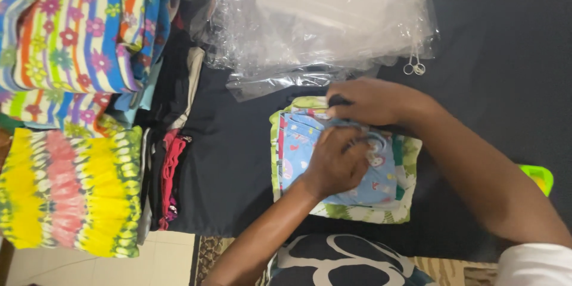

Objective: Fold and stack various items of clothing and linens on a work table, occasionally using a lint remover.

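Fingers (351,143) of left hand (336,164) curled and pressed together, pinching the top edge of a small folded light-blue cloth garment with printed cartoon figures (304,149). Fingers of right hand (369,101) bent down and closed at the same top edge, just above the left hand; exact grip there hidden, tips tucked under. Both hands touching at the knuckles, forearms running down and out to the lower edge and lower right corner.

Light-blue garment lying flat on top of a folded green-and-white leaf-patterned cloth (405,161), that one showing as a border on its left, right and lower sides. Both resting on a black cloth-covered worktop (238,161).

Above the light-blue garment, touching its upper edge: a heap of clear crinkled plastic bags (322,18). Up and to the right of the garment, beside the plastic: small metal scissors (414,67). Far right of the garment, at the frame edge: a bright green plastic object (537,177), only partly in view. Left of the garment, well apart: a stack of dark and red folded clothes (170,167), then a yellow, pink and green tie-dye folded fabric (68,190). Up and left of the garment: a rolled striped fabric with flower print in blue, orange and green (77,30).
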